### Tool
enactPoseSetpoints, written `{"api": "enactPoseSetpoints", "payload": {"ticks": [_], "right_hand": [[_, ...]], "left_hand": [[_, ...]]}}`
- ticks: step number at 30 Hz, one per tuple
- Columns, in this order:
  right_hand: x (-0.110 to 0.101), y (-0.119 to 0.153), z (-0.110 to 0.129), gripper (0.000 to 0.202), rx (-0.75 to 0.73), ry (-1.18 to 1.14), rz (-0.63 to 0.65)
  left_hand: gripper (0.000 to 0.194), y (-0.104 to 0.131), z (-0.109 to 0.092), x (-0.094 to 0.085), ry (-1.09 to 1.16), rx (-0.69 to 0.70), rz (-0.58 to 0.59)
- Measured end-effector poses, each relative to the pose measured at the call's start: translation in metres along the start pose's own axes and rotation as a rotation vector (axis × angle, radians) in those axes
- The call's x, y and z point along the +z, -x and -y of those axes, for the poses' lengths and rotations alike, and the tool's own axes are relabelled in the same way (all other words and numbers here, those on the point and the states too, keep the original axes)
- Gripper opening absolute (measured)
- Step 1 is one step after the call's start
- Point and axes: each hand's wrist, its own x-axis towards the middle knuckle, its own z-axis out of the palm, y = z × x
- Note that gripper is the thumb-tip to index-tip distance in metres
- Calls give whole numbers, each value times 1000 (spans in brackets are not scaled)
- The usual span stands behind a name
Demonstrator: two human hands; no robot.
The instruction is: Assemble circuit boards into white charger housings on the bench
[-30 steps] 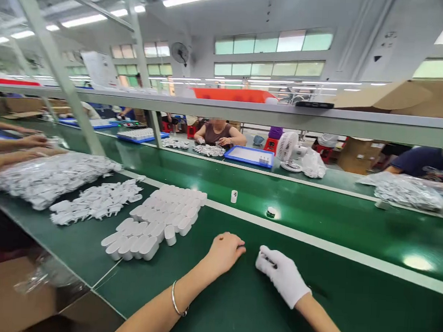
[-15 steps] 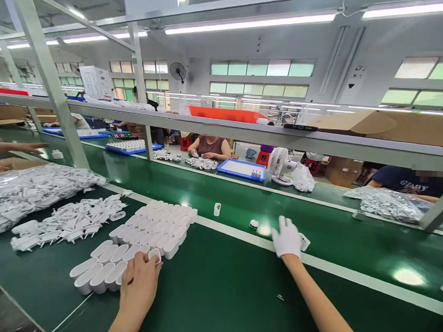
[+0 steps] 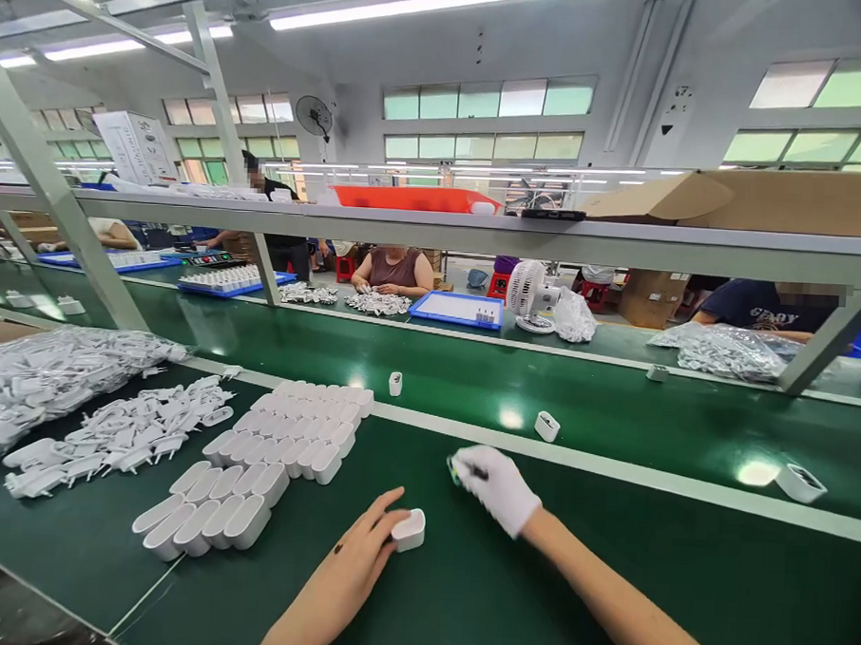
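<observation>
My bare left hand (image 3: 353,557) pinches a white oval plastic housing (image 3: 410,530) between thumb and fingers, its open side tilted up, just above or on the green surface. To its right, my white-gloved right hand (image 3: 495,482) is closed on a small circuit board (image 3: 455,470), of which only a greenish edge shows; the rest is hidden by the fingers. Rows of matching white housings (image 3: 243,519) stand with openings up to the left of my left hand.
A loose pile of white plug parts (image 3: 122,433) and a plastic bag (image 3: 64,368) of them lie at the left. Single housings, one being a filled housing (image 3: 547,426), sit on the green belt (image 3: 471,377). A metal shelf frame (image 3: 435,229) crosses ahead. Co-workers sit beyond it.
My left hand has taken one housing from the rows and moved right with it. My right hand has picked up the board from the belt and come nearer. Belt pieces shifted right.
</observation>
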Motion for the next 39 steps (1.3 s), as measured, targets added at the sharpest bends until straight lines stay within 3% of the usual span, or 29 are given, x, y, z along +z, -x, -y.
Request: {"api": "enactPoseSetpoints", "payload": {"ticks": [3, 5, 7, 9, 11, 16, 19, 21, 26, 32, 35, 39], "right_hand": [[8, 76, 0, 27, -102, -100, 86], [16, 111, -3, 43, -18, -156, 67], [21, 128, -6, 64, 92, -186, 79], [24, 129, -8, 81, 175, -177, 106], [26, 121, -11, 85, 226, -145, 101], [29, 112, -21, 64, 273, -160, -29], [25, 119, -20, 40, 246, -154, -85], [22, 122, -17, 31, 209, -132, -92], [26, 121, -18, 47, 87, -131, -112], [41, 115, -16, 42, 87, -578, -441], [36, 116, -6, 31, 39, -677, -462], [28, 115, 4, 7, -117, -515, -477]], "left_hand": [[65, 1, 1, 4, 74, -160, -104], [81, -2, -5, 11, 101, -273, -107], [95, -10, -14, 19, 98, -331, -73], [92, -22, -25, 26, 96, -338, -46], [81, -38, -34, 33, 154, -280, -18], [69, -73, -49, 48, 320, -94, 57], [42, -77, -50, 56, 378, -37, 78], [37, -74, -49, 59, 412, -7, 95], [55, -70, -44, 60, 464, 55, 107], [71, -72, -46, 58, 487, 198, 137], [77, -70, -48, 57, 451, 325, 182], [83, -67, -48, 58, 396, 420, 201]]}}
